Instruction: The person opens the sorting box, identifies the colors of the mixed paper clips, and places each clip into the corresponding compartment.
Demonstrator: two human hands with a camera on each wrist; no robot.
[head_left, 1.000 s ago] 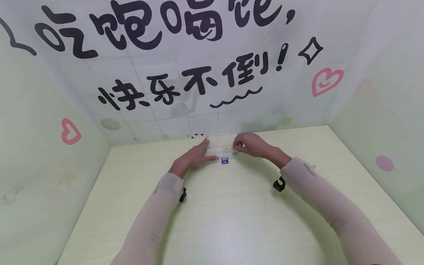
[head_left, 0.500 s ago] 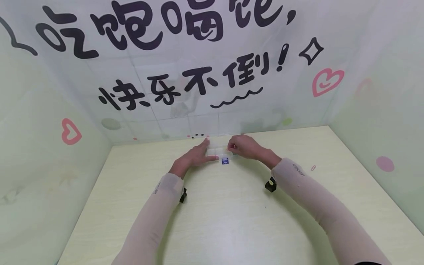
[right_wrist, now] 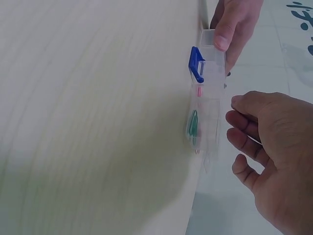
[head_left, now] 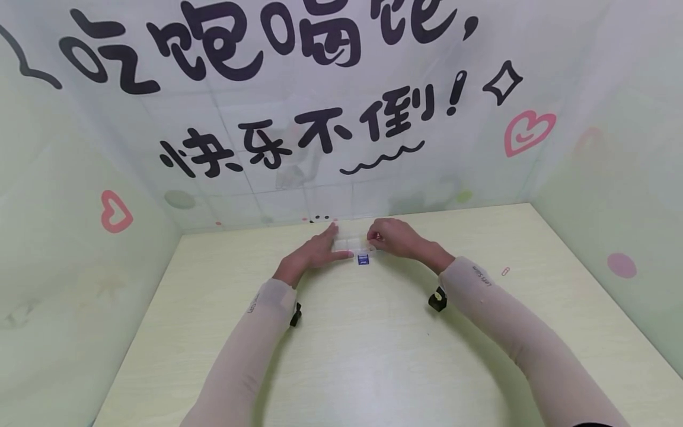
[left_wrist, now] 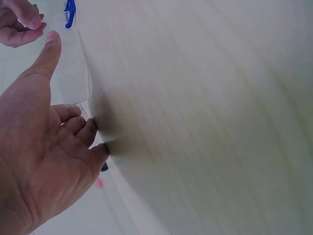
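Resting on the tabletop (head_left: pixel 373 356), a clear compartment box (right_wrist: pixel 208 105) has a blue latch (right_wrist: pixel 196 64). The left hand (head_left: pixel 315 252) steadies its end with straight fingers. The right hand (head_left: pixel 392 237) hovers beside it, fingers loosely curled, holding nothing.

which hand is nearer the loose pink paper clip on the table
Right. The right hand is at the clear box, with the pink paper clip off to its right beside that forearm. The left hand holds the box's far end.
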